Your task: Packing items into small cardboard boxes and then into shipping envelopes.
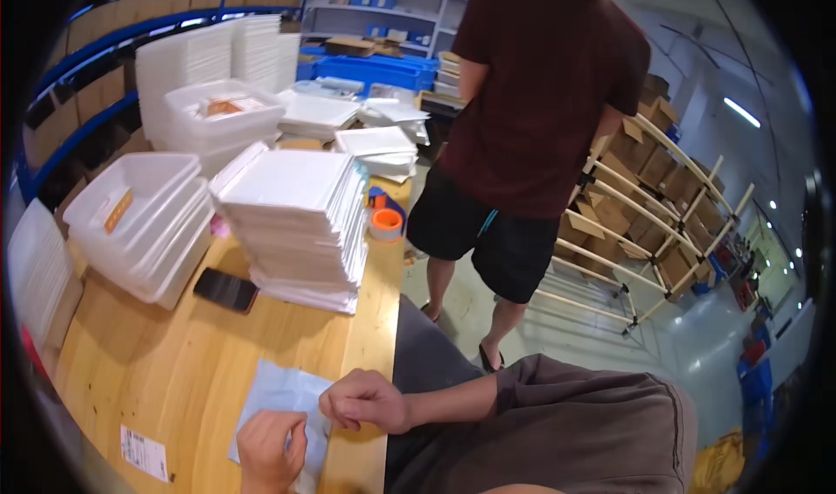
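On the wooden table [109, 363] in front of me lies a flat, light blue packet [277, 388], creased, perhaps a plastic bag. My left hand [272, 446] is curled closed over its near part. Just to the right, my right hand [366, 403] is also closed, knuckles up, at the packet's right edge by the table's side. The two hands are close together but apart. Whether either grips the packet or something small is hidden by the curled fingers. A white printed label [144, 453] lies on the table to the left of my left hand.
A tall stack of white padded envelopes [292, 224] stands ahead, beside a black phone [225, 289], nested white bins [144, 224] and an orange tape roll [385, 224]. A person [540, 102] in a dark red shirt stands beyond the table's right edge, near a pipe rack [649, 233] with cartons.
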{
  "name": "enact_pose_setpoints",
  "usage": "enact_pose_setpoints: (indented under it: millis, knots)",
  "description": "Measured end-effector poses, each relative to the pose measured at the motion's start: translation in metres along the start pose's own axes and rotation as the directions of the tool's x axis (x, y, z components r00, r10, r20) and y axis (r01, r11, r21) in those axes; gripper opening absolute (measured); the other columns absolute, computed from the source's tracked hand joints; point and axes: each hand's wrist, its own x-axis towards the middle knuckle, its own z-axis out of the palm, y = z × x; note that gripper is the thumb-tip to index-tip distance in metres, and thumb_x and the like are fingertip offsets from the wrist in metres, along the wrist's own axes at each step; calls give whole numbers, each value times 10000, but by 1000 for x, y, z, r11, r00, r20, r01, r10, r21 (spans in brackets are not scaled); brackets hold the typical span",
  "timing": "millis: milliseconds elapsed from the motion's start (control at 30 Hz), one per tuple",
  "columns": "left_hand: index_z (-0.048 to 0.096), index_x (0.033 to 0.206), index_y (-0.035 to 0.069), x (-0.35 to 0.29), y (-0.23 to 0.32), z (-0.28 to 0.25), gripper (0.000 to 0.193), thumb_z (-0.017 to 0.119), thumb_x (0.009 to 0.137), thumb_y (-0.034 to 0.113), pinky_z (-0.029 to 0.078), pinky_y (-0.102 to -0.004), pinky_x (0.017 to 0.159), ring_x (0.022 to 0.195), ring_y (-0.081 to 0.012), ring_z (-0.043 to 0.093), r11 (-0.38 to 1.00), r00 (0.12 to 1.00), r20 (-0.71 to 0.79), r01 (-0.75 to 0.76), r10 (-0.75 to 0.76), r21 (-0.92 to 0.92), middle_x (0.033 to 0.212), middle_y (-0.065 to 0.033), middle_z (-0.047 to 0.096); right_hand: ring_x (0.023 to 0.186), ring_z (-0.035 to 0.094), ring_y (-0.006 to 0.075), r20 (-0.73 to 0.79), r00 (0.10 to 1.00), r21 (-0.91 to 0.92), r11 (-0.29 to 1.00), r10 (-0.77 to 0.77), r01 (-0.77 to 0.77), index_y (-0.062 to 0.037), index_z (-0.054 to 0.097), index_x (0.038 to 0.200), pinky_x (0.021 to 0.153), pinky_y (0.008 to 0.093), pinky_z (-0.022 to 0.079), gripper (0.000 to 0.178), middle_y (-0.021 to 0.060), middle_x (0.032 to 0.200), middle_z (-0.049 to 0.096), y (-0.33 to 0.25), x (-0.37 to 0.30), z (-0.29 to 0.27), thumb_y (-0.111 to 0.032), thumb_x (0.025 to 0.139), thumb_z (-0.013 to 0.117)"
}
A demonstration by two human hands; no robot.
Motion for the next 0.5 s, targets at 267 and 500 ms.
enact_pose_setpoints:
  millis: [267,500]
  knots:
    - [650,944,78,2,-35,-1,151,738,820,81,474,-316,685,741,-216,593,964,979,115,-187,167,189,876,-32,646,609,462,190,-29,997,43,997,66,-65,-46,541,689,624,283,404,364,67,654,579,-4,-22,-19,-155,1035,520]
    - [674,972,58,-2,-62,8,199,730,786,14,503,-337,728,776,-257,616,970,984,76,-169,158,172,924,-61,689,687,518,188,66,962,-194,949,265,-248,-25,608,819,675,281,436,224,91,813,636,-14,-22,-46,-72,1026,534]
